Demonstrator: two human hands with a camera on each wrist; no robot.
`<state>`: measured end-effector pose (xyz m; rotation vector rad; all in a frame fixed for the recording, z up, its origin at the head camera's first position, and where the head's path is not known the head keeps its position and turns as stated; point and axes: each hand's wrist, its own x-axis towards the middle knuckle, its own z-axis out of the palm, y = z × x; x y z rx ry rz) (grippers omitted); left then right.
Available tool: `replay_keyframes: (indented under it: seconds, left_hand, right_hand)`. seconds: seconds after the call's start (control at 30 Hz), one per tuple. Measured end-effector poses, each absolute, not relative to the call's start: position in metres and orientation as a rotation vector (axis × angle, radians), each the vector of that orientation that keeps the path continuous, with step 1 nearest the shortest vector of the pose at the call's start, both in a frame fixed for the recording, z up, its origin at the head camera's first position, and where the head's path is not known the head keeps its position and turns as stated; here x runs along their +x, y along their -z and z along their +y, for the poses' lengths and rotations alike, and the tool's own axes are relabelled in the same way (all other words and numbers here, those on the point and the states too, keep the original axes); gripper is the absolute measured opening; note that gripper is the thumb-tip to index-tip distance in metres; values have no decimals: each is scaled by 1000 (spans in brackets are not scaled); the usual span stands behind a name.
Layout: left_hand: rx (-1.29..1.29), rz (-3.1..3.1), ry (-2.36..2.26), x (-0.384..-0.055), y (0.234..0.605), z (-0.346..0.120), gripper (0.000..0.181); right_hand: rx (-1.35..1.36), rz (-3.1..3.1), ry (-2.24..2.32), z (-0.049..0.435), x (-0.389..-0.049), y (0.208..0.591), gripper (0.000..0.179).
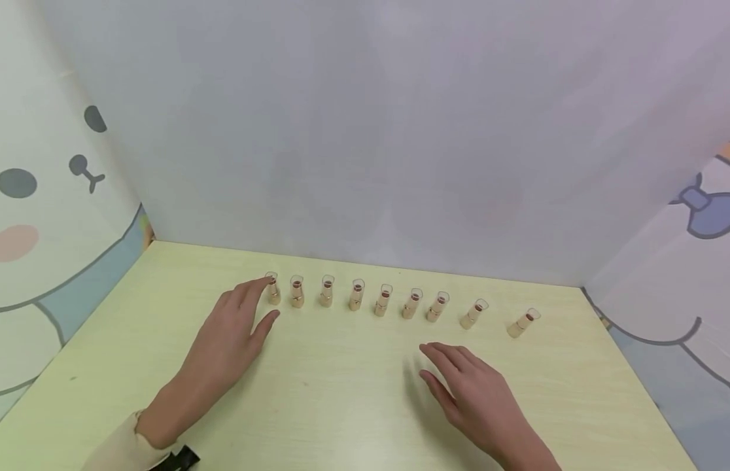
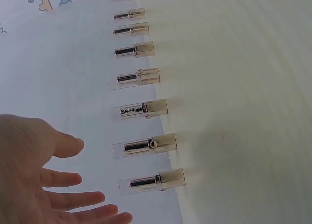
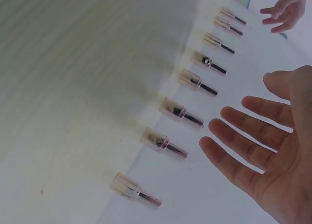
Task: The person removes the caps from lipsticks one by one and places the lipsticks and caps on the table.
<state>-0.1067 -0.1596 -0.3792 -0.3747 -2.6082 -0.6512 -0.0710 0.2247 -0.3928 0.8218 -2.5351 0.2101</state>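
Several lipstick tubes with clear caps stand upright in a row on the table, gold-toned at the base with dark red inside. In the head view my left hand [image 1: 229, 333] is nearest to the leftmost lipstick [image 1: 273, 294], a fingertip overlapping its top. The left wrist view shows the left hand [image 2: 44, 180] with fingers extended and nothing held, apart from the closest lipstick [image 2: 151, 180]. My right hand [image 1: 473, 396] hovers in front of the row's right part, fingers relaxed. In the right wrist view that hand [image 3: 273, 141] holds nothing, its fingertips beside the lipsticks [image 3: 181, 112].
The pale yellow table [image 1: 330, 399] extends in front of the row. A plain light curtain [image 1: 365, 144] rises behind the table's back edge. Cartoon-printed cloth [image 1: 41, 248] hangs at the left, and similar cloth [image 1: 689, 281] at the right.
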Motion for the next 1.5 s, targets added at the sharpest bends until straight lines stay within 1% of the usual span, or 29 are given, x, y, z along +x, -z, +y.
replay_keyframes:
  seconds: [0.37, 0.57, 1.13, 1.5]
  left_hand:
    - [-320, -2700, 668, -121, 372, -163, 41]
    - [-288, -2758, 685, -127, 371, -165, 44]
    - [-254, -2793, 636, -156, 384, -175, 48]
    - [-307, -2792, 660, -172, 398, -177, 48]
  right_hand:
    - [858, -2542, -206, 211, -79, 391, 32]
    - [866, -2543, -211, 203, -81, 390, 32]
    - [873, -2545, -228, 176, -90, 384, 36]
    - [877, -2537, -255, 163, -97, 386, 35]
